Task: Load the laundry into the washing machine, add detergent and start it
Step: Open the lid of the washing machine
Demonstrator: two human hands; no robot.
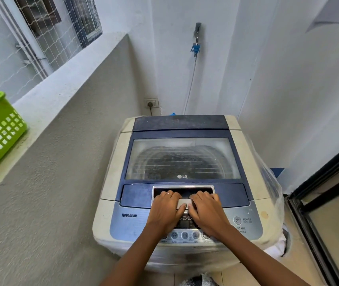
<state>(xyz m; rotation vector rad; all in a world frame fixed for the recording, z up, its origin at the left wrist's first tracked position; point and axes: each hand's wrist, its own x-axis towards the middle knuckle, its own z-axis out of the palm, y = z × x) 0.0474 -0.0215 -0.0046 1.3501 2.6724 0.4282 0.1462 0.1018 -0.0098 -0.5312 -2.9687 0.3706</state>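
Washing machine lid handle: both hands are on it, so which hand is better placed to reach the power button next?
Right. The right hand lies on the side of the round grey power button; the left hand would have to cross over it. Both rest at the silver lid handle.

The top-loading LG washing machine [185, 182] stood at centre frame, cream-bodied with a blue top. Its glass-windowed lid [182, 157] lay shut, dark laundry dimly visible beneath.

closed lid [183, 157] bars drum, walls [288, 79] flank — tight
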